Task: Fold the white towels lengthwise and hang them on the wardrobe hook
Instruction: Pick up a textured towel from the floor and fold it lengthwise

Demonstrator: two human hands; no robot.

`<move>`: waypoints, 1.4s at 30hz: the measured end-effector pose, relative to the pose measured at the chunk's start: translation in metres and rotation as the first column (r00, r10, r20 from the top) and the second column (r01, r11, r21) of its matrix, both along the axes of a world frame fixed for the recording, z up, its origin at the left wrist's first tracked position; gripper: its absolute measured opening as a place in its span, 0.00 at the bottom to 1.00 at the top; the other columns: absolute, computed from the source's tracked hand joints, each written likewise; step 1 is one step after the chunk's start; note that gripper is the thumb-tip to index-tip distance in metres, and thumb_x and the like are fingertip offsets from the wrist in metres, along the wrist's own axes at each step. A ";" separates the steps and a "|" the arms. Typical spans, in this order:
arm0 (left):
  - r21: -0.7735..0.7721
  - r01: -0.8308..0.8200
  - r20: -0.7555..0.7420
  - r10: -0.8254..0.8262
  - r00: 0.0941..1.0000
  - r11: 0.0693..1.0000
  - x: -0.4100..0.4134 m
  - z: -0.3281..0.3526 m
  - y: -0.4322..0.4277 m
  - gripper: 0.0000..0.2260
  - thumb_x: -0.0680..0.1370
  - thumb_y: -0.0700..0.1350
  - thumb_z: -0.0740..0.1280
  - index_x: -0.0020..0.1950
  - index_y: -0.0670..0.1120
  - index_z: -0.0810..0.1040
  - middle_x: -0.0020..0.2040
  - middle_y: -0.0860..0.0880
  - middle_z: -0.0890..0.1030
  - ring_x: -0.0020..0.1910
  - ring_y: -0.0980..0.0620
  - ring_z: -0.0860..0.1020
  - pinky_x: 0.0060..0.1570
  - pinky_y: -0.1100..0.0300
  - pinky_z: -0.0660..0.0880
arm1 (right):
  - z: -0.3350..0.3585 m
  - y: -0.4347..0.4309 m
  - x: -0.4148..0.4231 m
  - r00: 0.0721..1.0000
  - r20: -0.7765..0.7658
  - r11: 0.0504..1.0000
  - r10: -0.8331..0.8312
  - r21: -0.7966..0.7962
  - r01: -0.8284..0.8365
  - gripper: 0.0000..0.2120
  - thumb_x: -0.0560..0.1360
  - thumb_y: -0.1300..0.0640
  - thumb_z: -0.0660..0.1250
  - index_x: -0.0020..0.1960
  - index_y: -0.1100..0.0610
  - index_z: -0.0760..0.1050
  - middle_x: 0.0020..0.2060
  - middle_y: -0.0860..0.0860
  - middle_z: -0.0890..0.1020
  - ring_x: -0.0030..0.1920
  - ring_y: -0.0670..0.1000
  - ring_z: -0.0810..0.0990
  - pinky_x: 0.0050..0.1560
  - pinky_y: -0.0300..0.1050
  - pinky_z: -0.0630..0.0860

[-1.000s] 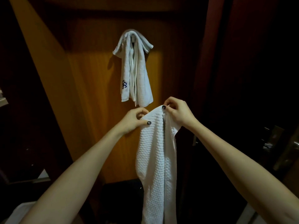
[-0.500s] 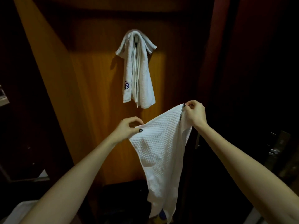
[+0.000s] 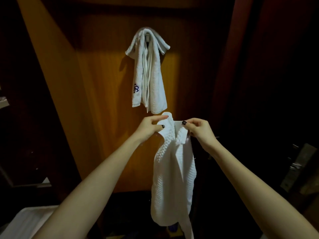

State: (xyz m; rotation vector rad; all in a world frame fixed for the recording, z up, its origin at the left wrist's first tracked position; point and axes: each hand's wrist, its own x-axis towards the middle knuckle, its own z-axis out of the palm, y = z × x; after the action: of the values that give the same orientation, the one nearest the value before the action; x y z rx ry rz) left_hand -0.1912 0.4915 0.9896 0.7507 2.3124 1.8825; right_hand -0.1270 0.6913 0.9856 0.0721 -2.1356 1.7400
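While our left hand [image 3: 148, 126] pinches one top corner of the white towel [image 3: 172, 178], which hangs limp just below the hung towel [image 3: 148, 71], our right hand [image 3: 200, 130] pinches the other corner; soft and light, it should handle best by that top edge.

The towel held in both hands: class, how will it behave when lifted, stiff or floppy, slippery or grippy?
Probably floppy: the towel sags in loose folds below the left hand and right hand. Likely grippy, given its bumpy weave. Seemingly light: fingertip pinches carry it.
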 end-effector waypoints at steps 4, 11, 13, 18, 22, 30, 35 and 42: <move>0.031 0.039 -0.083 -0.036 0.996 0.999 0.007 0.005 0.002 0.17 0.73 0.31 0.68 0.53 0.51 0.83 0.54 0.53 0.82 0.45 0.62 0.80 0.38 0.72 0.73 | 0.010 -0.010 0.008 0.991 -0.012 0.990 0.135 -0.034 -0.135 0.06 0.74 0.62 0.72 0.48 0.65 0.80 0.31 0.50 0.82 0.35 0.45 0.80 0.40 0.38 0.75; 0.222 0.022 0.048 -0.034 0.998 0.975 0.013 0.005 -0.013 0.12 0.74 0.33 0.68 0.44 0.49 0.86 0.42 0.50 0.85 0.41 0.54 0.79 0.38 0.65 0.73 | 0.007 -0.027 0.010 0.986 -0.046 0.987 0.158 -0.009 -0.159 0.09 0.72 0.65 0.73 0.50 0.65 0.78 0.38 0.58 0.86 0.43 0.54 0.86 0.47 0.43 0.80; 0.288 0.083 0.064 -0.106 0.992 0.954 0.016 0.008 -0.016 0.11 0.73 0.32 0.69 0.44 0.48 0.86 0.44 0.47 0.85 0.45 0.53 0.83 0.41 0.66 0.76 | 0.005 -0.036 0.011 0.990 -0.091 0.994 0.111 0.034 -0.108 0.06 0.72 0.62 0.74 0.46 0.62 0.79 0.34 0.54 0.85 0.38 0.51 0.85 0.41 0.38 0.77; 0.393 0.059 0.102 -0.107 0.989 0.918 0.022 0.009 -0.021 0.10 0.71 0.31 0.69 0.46 0.43 0.84 0.44 0.44 0.85 0.44 0.50 0.84 0.41 0.64 0.79 | 0.000 -0.053 0.013 0.970 -0.240 0.971 0.030 0.237 0.029 0.06 0.73 0.57 0.73 0.40 0.58 0.79 0.31 0.51 0.81 0.33 0.46 0.79 0.36 0.43 0.75; 0.396 0.059 0.093 -0.104 0.990 0.916 0.025 0.009 -0.027 0.09 0.71 0.31 0.70 0.47 0.43 0.84 0.44 0.44 0.85 0.44 0.50 0.84 0.41 0.63 0.79 | 0.007 -0.056 0.014 0.953 -0.301 0.904 0.043 0.419 0.092 0.07 0.73 0.56 0.73 0.42 0.59 0.79 0.47 0.47 0.74 0.47 0.38 0.72 0.48 0.31 0.68; 0.426 0.000 0.100 -0.048 0.994 0.905 0.026 0.012 -0.042 0.11 0.72 0.29 0.68 0.41 0.44 0.84 0.42 0.44 0.85 0.43 0.50 0.84 0.37 0.64 0.79 | 0.023 -0.054 0.009 0.948 -0.098 0.831 0.302 0.515 -0.211 0.09 0.76 0.58 0.70 0.53 0.62 0.78 0.55 0.51 0.82 0.56 0.45 0.79 0.56 0.40 0.74; 0.424 0.034 0.091 -0.080 0.993 0.905 0.023 0.015 -0.055 0.14 0.73 0.28 0.66 0.39 0.46 0.85 0.42 0.44 0.85 0.43 0.51 0.84 0.38 0.63 0.79 | 0.020 -0.061 0.002 0.904 -0.041 0.832 0.425 0.411 -0.372 0.08 0.75 0.64 0.69 0.38 0.64 0.72 0.66 0.49 0.76 0.67 0.43 0.72 0.66 0.41 0.69; 0.384 0.041 0.030 -0.056 0.998 0.922 0.020 0.020 -0.073 0.15 0.72 0.28 0.67 0.39 0.46 0.85 0.42 0.45 0.85 0.43 0.51 0.84 0.40 0.63 0.79 | 0.025 -0.077 -0.006 0.913 -0.063 0.843 0.403 0.415 -0.344 0.10 0.74 0.64 0.70 0.37 0.56 0.72 0.40 0.52 0.79 0.44 0.46 0.77 0.50 0.40 0.72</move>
State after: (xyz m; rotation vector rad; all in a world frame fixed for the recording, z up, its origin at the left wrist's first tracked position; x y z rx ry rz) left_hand -0.1716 0.4190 1.0096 0.7837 1.8993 2.3356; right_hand -0.1334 0.6147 1.0104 0.7550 -2.4451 1.3939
